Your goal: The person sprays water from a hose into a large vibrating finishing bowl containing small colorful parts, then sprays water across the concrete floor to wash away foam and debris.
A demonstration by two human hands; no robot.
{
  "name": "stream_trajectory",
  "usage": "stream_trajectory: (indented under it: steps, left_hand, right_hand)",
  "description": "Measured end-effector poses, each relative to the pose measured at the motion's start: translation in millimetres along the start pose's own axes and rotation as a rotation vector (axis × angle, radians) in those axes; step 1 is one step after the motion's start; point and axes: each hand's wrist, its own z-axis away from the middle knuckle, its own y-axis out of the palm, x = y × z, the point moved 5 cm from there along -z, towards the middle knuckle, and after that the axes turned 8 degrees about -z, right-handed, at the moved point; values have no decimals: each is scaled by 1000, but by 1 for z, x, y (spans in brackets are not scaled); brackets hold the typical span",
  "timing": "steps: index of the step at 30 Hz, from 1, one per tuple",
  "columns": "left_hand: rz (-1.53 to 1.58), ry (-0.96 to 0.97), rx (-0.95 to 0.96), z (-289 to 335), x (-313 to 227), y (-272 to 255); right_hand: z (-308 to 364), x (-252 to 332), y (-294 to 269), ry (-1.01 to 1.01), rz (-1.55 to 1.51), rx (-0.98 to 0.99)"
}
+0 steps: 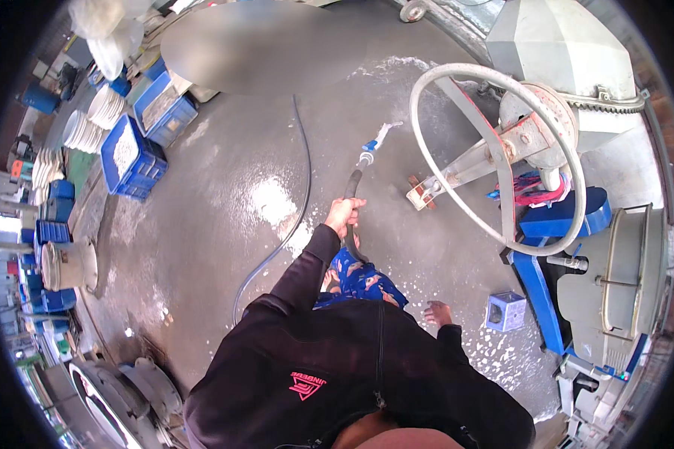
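Note:
My left hand point(343, 215) is wrapped round a dark hose point(353, 182), holding it out ahead of me over the wet floor. At the hose's far end is a white fitting with a blue valve point(370, 145). A pale, whitish streak leaves the fitting's tip, looking like running water. Below the hand, the hose bends down past my blue patterned clothing point(363, 277). My right hand point(438, 313) hangs low at my side, its fingers loosely apart, with nothing seen in it.
A large metal ring wheel point(419, 135) on a machine stands at the right. A purple-white box point(505, 311) sits on the floor nearby. Blue bins point(148, 170) with whitish material stand at the left. A thin dark hose point(307, 179) crosses the wet floor point(225, 172).

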Motion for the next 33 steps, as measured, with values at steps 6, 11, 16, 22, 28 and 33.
stream_trajectory:
  steps: [6, 11, 16, 22, 28, 33]
  left_hand:
    - [62, -1, 73, -52, -35, 2]
    - [71, -38, 52, -116, -80, 1]
    - [-63, -46, 120, -180, -155, 22]
    - [-249, -66, 321, -272, -208, 37]
    - [-573, -327, 151, -361, -190, -24]
    - [-718, -536, 418, -393, -163, -2]
  right_hand:
    - [-66, -15, 6, 89, -240, 183]
    - [-117, 81, 56, -24, -30, 43]
    - [-68, 237, 98, -294, -166, -187]
    - [-41, 189, 82, -282, -533, -433]
    - [73, 2, 133, 41, -901, -983]
    - [151, -31, 302, 308, -1375, -1236]
